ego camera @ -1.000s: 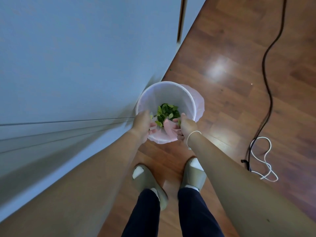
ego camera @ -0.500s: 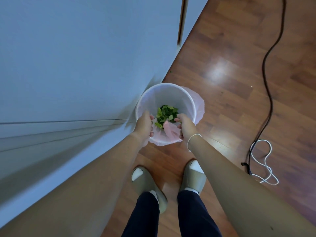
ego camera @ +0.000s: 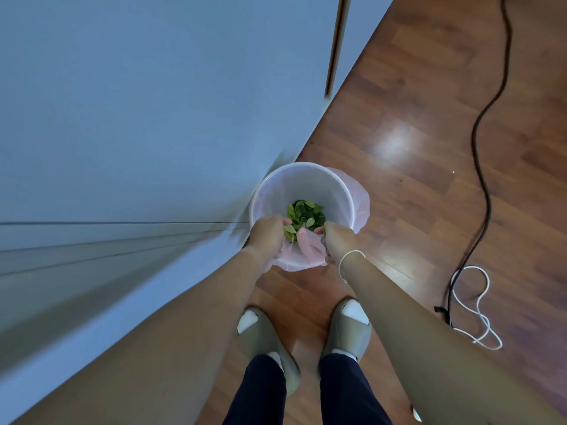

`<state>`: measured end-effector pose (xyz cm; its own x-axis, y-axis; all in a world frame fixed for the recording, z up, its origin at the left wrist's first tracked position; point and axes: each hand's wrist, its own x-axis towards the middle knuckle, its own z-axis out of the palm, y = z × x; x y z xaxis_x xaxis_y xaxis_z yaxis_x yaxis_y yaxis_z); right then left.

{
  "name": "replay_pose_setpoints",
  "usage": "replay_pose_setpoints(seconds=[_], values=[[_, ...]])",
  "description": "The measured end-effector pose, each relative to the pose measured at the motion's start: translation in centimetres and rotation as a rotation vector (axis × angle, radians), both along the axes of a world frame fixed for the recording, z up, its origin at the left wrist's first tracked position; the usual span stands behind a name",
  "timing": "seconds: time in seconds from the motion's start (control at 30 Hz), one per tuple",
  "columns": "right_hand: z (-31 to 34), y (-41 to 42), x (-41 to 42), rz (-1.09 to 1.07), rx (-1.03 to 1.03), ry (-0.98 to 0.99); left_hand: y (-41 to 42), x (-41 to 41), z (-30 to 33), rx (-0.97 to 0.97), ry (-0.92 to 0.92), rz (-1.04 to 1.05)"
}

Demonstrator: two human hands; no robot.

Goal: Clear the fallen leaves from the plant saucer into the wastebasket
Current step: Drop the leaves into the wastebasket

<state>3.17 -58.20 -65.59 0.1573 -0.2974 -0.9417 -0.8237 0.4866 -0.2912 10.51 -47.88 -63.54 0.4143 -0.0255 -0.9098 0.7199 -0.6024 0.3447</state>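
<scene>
Left hand (ego camera: 266,236): fingers curled over the near rim of the wastebasket (ego camera: 346,196), gripping the pink bag liner (ego camera: 308,248).
Right hand (ego camera: 337,240): curled shut on the same near rim and liner.
Leaves (ego camera: 303,214): green heap at the wastebasket's bottom.
Edges: wastebasket stands against the pale wall (ego camera: 153,102).
Open room: bare wood floor (ego camera: 414,194) beyond it; black cable (ego camera: 481,148) well apart.

One wastebasket (ego camera: 302,176), two hands, two slippers and two cables are counted; the leaves (ego camera: 303,214) are too heaped to be counted.
</scene>
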Motion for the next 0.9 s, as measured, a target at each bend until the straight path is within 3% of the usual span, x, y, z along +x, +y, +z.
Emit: replay_pose_setpoints(seconds=[0.2, 0.33, 0.53, 0.9], values=[[-0.1, 0.0, 0.4, 0.064, -0.028, -0.076, 0.4, -0.1, 0.0, -0.039, -0.069, 0.041], [0.4, 0.5, 0.2, 0.151, -0.194, -0.118, 0.7, 0.1, 0.0, -0.031, -0.097, 0.006], [0.4, 0.8, -0.5, 0.328, -0.269, -0.135, 0.8, -0.3, -0.1, -0.009, -0.102, -0.051], [-1.8, -0.2, -2.3, 0.273, -0.317, -0.182, 0.5, -1.4, -0.1, 0.010, -0.147, -0.189]])
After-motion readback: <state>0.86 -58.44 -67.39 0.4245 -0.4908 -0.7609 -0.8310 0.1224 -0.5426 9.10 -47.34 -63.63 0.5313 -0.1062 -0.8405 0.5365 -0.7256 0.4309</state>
